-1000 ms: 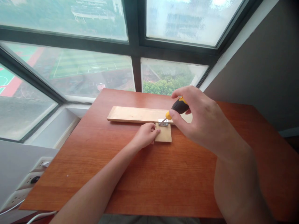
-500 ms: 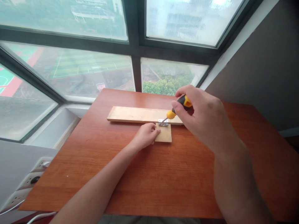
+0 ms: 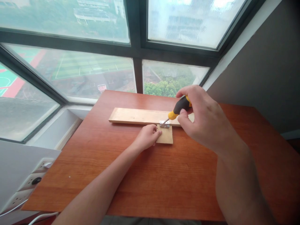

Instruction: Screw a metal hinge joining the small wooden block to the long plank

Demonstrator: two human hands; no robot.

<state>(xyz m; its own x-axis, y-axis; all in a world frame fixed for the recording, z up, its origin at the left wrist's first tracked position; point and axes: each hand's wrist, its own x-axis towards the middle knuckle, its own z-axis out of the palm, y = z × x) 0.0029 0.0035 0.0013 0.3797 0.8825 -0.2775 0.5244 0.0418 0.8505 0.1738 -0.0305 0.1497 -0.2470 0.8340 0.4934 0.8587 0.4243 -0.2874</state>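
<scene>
My right hand (image 3: 199,115) is closed around the yellow and black handle of a screwdriver (image 3: 181,105). The shaft slants down to the left, its tip at a small silver metal hinge (image 3: 164,124). That hinge lies across the joint between a long pale wooden board (image 3: 136,115) and a small square wooden piece (image 3: 166,137). My left hand (image 3: 147,136) grips the small piece by its left edge, thumb on top and fingers at the side. The right part of the long board is hidden behind my right hand.
Everything lies on a reddish-brown wooden table (image 3: 152,178). Windows with dark frames (image 3: 138,53) rise behind it, and a grey wall (image 3: 262,68) is on the right. Power sockets (image 3: 35,180) and a white cable (image 3: 43,216) are at the left edge.
My right thumb and fingers have shifted on the screwdriver handle, showing more of its black part. My left hand stays on the small wooden piece. The view has moved slightly.
</scene>
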